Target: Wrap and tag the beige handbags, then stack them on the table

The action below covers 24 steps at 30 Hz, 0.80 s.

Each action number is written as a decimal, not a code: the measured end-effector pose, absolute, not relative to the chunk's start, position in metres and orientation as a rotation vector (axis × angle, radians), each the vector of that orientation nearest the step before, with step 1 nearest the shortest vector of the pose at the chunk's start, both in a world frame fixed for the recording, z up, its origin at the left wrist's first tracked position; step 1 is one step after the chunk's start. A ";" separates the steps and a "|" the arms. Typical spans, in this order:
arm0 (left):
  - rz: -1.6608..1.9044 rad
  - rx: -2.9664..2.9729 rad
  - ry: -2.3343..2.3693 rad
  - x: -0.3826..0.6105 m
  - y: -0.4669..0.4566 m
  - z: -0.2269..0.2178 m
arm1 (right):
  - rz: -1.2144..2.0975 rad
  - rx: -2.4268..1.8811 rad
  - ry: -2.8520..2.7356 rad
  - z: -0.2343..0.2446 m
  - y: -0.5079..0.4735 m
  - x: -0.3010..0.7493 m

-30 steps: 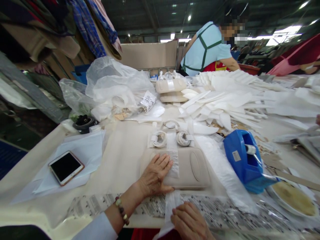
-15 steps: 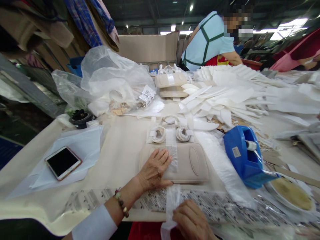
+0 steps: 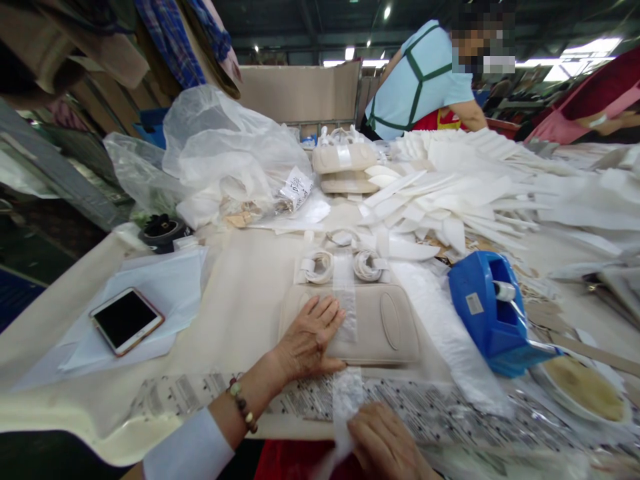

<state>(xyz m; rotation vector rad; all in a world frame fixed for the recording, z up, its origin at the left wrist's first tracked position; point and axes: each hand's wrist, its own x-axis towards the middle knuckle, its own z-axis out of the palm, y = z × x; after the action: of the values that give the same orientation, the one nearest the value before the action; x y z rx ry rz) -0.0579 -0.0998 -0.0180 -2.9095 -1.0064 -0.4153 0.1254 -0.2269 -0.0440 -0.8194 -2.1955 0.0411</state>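
Around a flat beige rectangular bag (image 3: 375,337), which lies at the table's near middle, things crowd close: two white cord coils (image 3: 320,268) sit just beyond it, and a blue plastic block with open compartments (image 3: 483,313) stands to its right, beside a shallow white bowl (image 3: 560,400) of tan matter. Left of the bag, a dark-screened smartphone (image 3: 127,321) rests on pale blue-white papers (image 3: 183,270); farther beyond are clear, crumpled plastic bags (image 3: 230,143), two stacked beige bags (image 3: 345,159) and a wide heap of white sheets (image 3: 450,193). The beaded-bracelet left hand (image 3: 310,340) lies flat, fingers extended, on the bag, covering part of it; the right hand (image 3: 387,443), nearer than the bag, curls its fingers closed on a translucent white plastic strip (image 3: 347,397). A cream covering (image 3: 245,287) spreads beneath everything; past the bag, a person in a light-blue top with green straps (image 3: 415,77) leans over under a dark, lamp-lit roof. The right hand is blurred, its fingertips hidden, and the strip's lower end smears away.
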 end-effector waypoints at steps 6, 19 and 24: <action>-0.416 -2.906 -1.001 -0.058 -0.100 -0.019 | 0.004 -0.777 -2.218 -0.046 -0.223 0.127; -0.419 -2.903 -0.997 -0.058 -0.101 -0.017 | -0.213 -0.808 -2.236 -0.061 -0.229 0.130; -0.416 -2.902 -0.993 -0.058 -0.101 -0.018 | -0.102 -0.748 -2.273 -0.048 -0.225 0.132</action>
<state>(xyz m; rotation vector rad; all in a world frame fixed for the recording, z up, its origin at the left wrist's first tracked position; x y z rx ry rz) -0.0580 -0.1012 -0.0176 -2.9021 -0.9933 -0.4161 0.1324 -0.2252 -0.0476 -0.7475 -2.2731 -0.1024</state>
